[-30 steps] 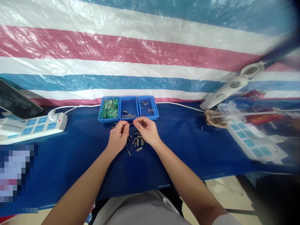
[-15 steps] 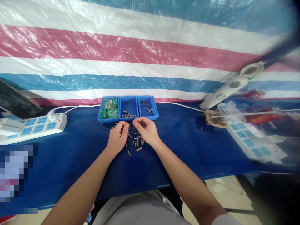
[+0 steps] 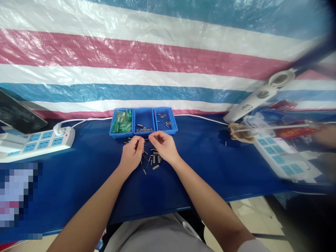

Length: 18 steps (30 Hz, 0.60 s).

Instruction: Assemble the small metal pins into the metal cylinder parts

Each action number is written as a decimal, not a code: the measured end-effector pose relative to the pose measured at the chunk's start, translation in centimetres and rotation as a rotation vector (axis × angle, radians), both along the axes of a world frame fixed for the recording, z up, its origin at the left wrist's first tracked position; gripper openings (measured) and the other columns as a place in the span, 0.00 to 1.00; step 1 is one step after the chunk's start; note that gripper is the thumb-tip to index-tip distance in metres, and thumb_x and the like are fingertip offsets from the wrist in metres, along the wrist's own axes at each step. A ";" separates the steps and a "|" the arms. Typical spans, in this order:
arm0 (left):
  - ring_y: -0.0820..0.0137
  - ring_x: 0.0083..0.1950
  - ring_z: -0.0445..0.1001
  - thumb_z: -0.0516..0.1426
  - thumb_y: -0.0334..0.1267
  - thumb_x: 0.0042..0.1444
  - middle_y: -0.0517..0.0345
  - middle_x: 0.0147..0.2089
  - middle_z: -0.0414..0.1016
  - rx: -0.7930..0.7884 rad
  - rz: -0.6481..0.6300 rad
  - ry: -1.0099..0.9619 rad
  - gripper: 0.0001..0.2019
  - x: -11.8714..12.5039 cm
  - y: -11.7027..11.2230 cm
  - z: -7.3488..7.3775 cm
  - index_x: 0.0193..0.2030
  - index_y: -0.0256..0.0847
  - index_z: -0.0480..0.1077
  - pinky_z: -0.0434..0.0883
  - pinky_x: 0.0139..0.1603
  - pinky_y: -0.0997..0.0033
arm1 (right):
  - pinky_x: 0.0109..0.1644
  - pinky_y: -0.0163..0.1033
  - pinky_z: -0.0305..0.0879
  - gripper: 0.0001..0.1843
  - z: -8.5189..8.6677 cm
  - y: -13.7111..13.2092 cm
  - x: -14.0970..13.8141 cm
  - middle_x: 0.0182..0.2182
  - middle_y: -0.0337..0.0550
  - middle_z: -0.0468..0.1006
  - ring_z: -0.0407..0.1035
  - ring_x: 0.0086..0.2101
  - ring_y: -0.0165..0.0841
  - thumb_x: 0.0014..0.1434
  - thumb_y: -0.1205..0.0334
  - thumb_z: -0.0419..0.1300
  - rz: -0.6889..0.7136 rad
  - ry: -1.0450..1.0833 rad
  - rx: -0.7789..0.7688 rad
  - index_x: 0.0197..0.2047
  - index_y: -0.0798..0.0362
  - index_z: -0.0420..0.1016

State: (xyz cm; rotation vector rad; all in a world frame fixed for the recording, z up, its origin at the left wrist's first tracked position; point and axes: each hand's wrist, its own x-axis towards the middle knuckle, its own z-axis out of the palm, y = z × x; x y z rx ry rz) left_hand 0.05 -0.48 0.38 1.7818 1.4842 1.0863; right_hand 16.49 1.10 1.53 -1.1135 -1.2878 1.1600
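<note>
Head view: a thin metal pin [image 3: 147, 139] is being held level between the two hands, just above the blue table cover [image 3: 78, 168] and right in front of the middle blue bin [image 3: 143, 122]. The left hand [image 3: 132, 154] is pinching one end with thumb and forefinger, other fingers curled; the right hand [image 3: 164, 147] is pinching the other end the same way. What sits on the pin is too small to tell.

Under and between the hands a loose scatter of small pins and sleeves [image 3: 153, 159] is lying on the cover, so plenty seems left to handle. The left bin [image 3: 122, 122] is holding green pieces, the middle one small dark rings, the right bin [image 3: 165, 120] more pins; all three look only partly filled.

Further out, a white power strip [image 3: 36, 140] is lying at left, another power strip [image 3: 283, 157] at right, a striped tarp [image 3: 157, 63] hanging behind.
</note>
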 end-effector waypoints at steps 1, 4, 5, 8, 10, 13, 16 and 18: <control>0.74 0.26 0.72 0.50 0.45 0.70 0.64 0.24 0.73 -0.001 -0.001 0.000 0.13 0.0 0.0 0.0 0.40 0.42 0.70 0.68 0.32 0.76 | 0.35 0.36 0.68 0.11 0.0 0.0 0.0 0.32 0.41 0.80 0.72 0.32 0.32 0.58 0.52 0.67 -0.002 -0.005 0.000 0.37 0.52 0.79; 0.74 0.26 0.72 0.50 0.45 0.70 0.64 0.24 0.73 -0.002 -0.006 0.002 0.13 0.0 0.0 0.0 0.40 0.42 0.70 0.68 0.32 0.76 | 0.35 0.36 0.68 0.11 -0.1 0.0 0.1 0.32 0.41 0.80 0.72 0.32 0.32 0.59 0.52 0.66 -0.006 -0.010 0.008 0.37 0.52 0.79; 0.74 0.26 0.72 0.50 0.45 0.70 0.64 0.24 0.73 -0.002 -0.005 0.002 0.13 0.0 0.0 0.0 0.40 0.42 0.70 0.68 0.32 0.76 | 0.35 0.36 0.68 0.11 -0.1 0.0 0.1 0.32 0.41 0.80 0.72 0.32 0.32 0.59 0.52 0.66 -0.006 -0.008 0.010 0.37 0.51 0.79; 0.74 0.26 0.72 0.50 0.45 0.70 0.64 0.24 0.73 -0.001 -0.002 -0.001 0.13 0.0 0.0 0.1 0.40 0.42 0.70 0.68 0.32 0.75 | 0.35 0.36 0.68 0.11 -0.1 0.0 0.0 0.32 0.41 0.80 0.72 0.32 0.32 0.59 0.53 0.66 -0.005 0.000 0.011 0.37 0.52 0.79; 0.74 0.26 0.72 0.50 0.45 0.70 0.64 0.24 0.72 -0.002 -0.002 -0.004 0.13 0.1 0.0 0.1 0.40 0.42 0.70 0.68 0.32 0.75 | 0.35 0.36 0.67 0.11 -0.1 0.0 0.0 0.32 0.41 0.80 0.72 0.32 0.32 0.59 0.53 0.66 -0.005 0.000 0.008 0.37 0.52 0.79; 0.74 0.26 0.72 0.50 0.45 0.70 0.64 0.24 0.73 -0.006 -0.003 0.001 0.13 0.1 -0.1 0.1 0.40 0.42 0.70 0.68 0.32 0.75 | 0.34 0.36 0.67 0.11 0.0 0.0 0.0 0.32 0.41 0.80 0.72 0.32 0.32 0.59 0.52 0.66 -0.007 -0.004 0.008 0.37 0.52 0.79; 0.74 0.26 0.72 0.50 0.45 0.70 0.64 0.24 0.73 -0.009 -0.002 0.006 0.13 0.1 -0.1 0.2 0.40 0.42 0.70 0.67 0.32 0.75 | 0.35 0.36 0.68 0.12 0.0 0.0 0.1 0.32 0.41 0.80 0.72 0.32 0.32 0.59 0.51 0.66 -0.005 -0.009 0.007 0.37 0.52 0.79; 0.74 0.26 0.72 0.50 0.45 0.70 0.64 0.24 0.73 -0.008 -0.002 0.006 0.13 0.1 0.0 0.2 0.40 0.42 0.70 0.67 0.32 0.75 | 0.35 0.36 0.68 0.13 -0.1 0.0 0.1 0.32 0.41 0.80 0.73 0.32 0.32 0.59 0.50 0.66 -0.002 -0.013 0.006 0.38 0.52 0.79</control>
